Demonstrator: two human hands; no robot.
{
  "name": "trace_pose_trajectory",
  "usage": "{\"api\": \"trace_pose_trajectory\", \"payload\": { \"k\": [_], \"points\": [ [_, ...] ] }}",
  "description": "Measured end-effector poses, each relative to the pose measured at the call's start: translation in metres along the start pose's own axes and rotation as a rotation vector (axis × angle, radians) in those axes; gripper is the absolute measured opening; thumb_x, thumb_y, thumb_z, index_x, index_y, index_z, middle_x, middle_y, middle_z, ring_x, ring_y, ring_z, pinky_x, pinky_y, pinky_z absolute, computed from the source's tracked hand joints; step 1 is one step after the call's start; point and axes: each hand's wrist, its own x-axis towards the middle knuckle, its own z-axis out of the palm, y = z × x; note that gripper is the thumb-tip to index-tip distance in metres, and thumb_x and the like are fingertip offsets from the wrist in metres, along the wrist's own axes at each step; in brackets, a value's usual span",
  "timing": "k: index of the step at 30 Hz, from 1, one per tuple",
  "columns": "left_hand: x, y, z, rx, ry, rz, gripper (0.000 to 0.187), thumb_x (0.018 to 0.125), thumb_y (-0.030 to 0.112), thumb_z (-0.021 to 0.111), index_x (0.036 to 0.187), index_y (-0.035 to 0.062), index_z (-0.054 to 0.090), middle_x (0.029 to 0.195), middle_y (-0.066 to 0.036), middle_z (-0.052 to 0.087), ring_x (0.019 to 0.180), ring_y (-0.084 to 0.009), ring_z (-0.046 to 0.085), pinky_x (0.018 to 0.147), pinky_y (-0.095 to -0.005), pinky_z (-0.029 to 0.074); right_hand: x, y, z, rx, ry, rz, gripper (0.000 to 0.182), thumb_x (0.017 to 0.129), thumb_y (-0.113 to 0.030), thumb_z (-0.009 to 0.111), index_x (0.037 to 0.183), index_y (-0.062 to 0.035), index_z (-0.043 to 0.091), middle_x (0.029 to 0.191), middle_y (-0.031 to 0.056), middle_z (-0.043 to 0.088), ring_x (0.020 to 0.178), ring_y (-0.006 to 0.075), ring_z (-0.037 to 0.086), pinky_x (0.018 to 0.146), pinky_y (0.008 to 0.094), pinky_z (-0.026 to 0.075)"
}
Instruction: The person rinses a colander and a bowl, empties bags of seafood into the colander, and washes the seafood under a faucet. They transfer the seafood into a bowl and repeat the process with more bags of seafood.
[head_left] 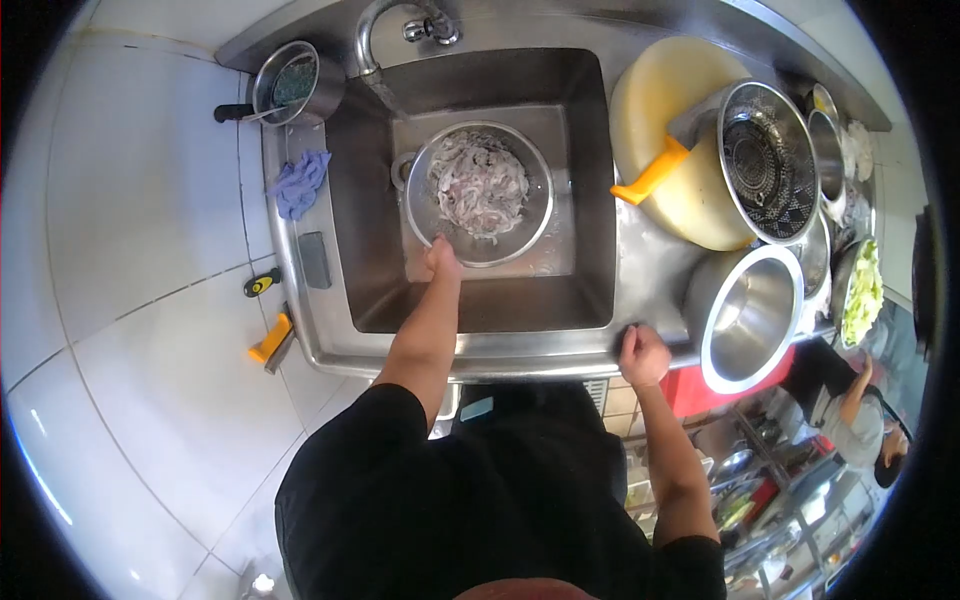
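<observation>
A round metal bowl (533,222) sits in the steel sink (470,312), holding a heap of pale, wet, greyish-pink strips (480,185) whose kind I cannot make out. My left hand (443,258) grips the bowl's near rim, with the fingers partly hidden. My right hand (645,355) rests as a fist on the sink's front edge, with nothing visible in it. Above the sink's back left corner curves the faucet (368,45).
Left of the sink are a small pot (322,88), a purple cloth (298,185) and an orange-handled tool (270,340). On the right lie a round yellowish board (640,95), an orange-handled cleaver (652,172), a strainer (770,165) and a steel bowl (750,318). Another person (850,420) stands far right.
</observation>
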Motion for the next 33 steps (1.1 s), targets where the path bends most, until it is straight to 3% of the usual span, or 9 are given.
{"api": "trace_pose_trajectory", "payload": {
  "k": [8,10,14,18,23,25,29,32,33],
  "points": [
    [-0.028,-0.023,0.027,-0.255,0.216,-0.032,0.049,0.092,0.034,0.059,0.123,-0.0026,0.055,0.122,-0.015,0.06,0.106,-0.0281,0.059,0.09,-0.041,0.048,-0.002,-0.003,0.0,0.05,0.029,-0.005,0.027,0.088,-0.022,0.056,0.065,-0.0078,0.052,0.063,0.0152,0.054,0.058,0.0374,0.055,0.051,0.0452,0.042],
    [-0.019,-0.029,0.034,-0.357,0.198,-0.275,0.052,0.093,0.039,0.054,0.128,0.0001,0.052,0.127,-0.014,0.057,0.111,-0.0294,0.057,0.096,-0.0433,0.046,-0.001,0.001,-0.001,0.056,0.047,-0.018,0.028,0.089,-0.023,0.056,0.066,-0.0077,0.051,0.062,0.0154,0.053,0.056,0.0373,0.054,0.05,0.0446,0.042],
    [-0.02,-0.041,0.032,-0.523,-0.146,-0.412,0.06,0.095,0.046,0.045,0.141,0.0077,0.039,0.143,-0.011,0.043,0.125,-0.0314,0.046,0.106,-0.0511,0.035,-0.003,0.0,-0.001,0.054,0.001,-0.014,0.027,0.088,-0.02,0.055,0.065,-0.0072,0.05,0.065,0.0146,0.054,0.06,0.0375,0.056,0.053,0.0466,0.043],
    [0.006,-0.054,0.058,-0.533,-0.175,-0.409,0.066,0.095,0.052,0.038,0.146,0.0114,0.031,0.152,-0.009,0.031,0.137,-0.0305,0.033,0.111,-0.0537,0.027,-0.003,0.001,-0.001,0.049,0.042,-0.021,0.027,0.088,-0.021,0.056,0.065,-0.0075,0.051,0.063,0.0147,0.053,0.057,0.0369,0.055,0.05,0.045,0.042],
    [-0.003,0.012,0.077,-0.513,-0.17,-0.514,0.067,0.096,0.054,0.033,0.146,0.0104,0.031,0.153,-0.008,0.029,0.141,-0.0313,0.025,0.112,-0.0589,0.021,-0.001,0.0,-0.002,0.058,0.005,0.005,0.027,0.087,-0.021,0.055,0.065,-0.0078,0.049,0.065,0.0135,0.053,0.06,0.0366,0.056,0.054,0.046,0.044],
    [0.002,0.025,0.074,-0.367,0.016,-0.373,0.067,0.096,0.054,0.032,0.146,0.0098,0.032,0.153,-0.007,0.029,0.139,-0.0329,0.027,0.11,-0.0638,0.021,-0.003,0.001,-0.001,0.06,-0.014,0.038,0.027,0.087,-0.021,0.055,0.065,-0.0079,0.049,0.065,0.0136,0.053,0.061,0.0366,0.056,0.054,0.0463,0.044],
    [0.037,0.044,0.046,0.002,0.136,-0.221,0.058,0.094,0.042,0.045,0.136,0.0031,0.041,0.137,-0.016,0.043,0.123,-0.0357,0.044,0.103,-0.054,0.035,-0.004,0.005,-0.004,0.043,0.011,0.028,0.026,0.088,-0.021,0.055,0.065,-0.0079,0.05,0.067,0.0131,0.054,0.062,0.0365,0.056,0.055,0.0466,0.044],
    [0.075,0.083,0.021,0.454,0.351,0.195,0.051,0.092,0.033,0.055,0.129,-0.0019,0.048,0.126,-0.022,0.054,0.11,-0.0378,0.057,0.097,-0.0468,0.045,0.0,0.0,-0.004,0.053,-0.005,0.025,0.026,0.088,-0.022,0.055,0.066,-0.0079,0.05,0.068,0.0128,0.055,0.062,0.0364,0.057,0.055,0.0466,0.045],
    [0.093,0.103,0.021,0.4,0.351,0.564,0.047,0.091,0.029,0.058,0.124,-0.0035,0.051,0.117,-0.019,0.057,0.105,-0.0345,0.058,0.093,-0.0428,0.047,0.0,-0.001,-0.006,0.058,-0.014,0.03,0.026,0.088,-0.022,0.055,0.066,-0.0079,0.05,0.068,0.0127,0.055,0.062,0.0363,0.057,0.055,0.0465,0.045]
  ]
}}
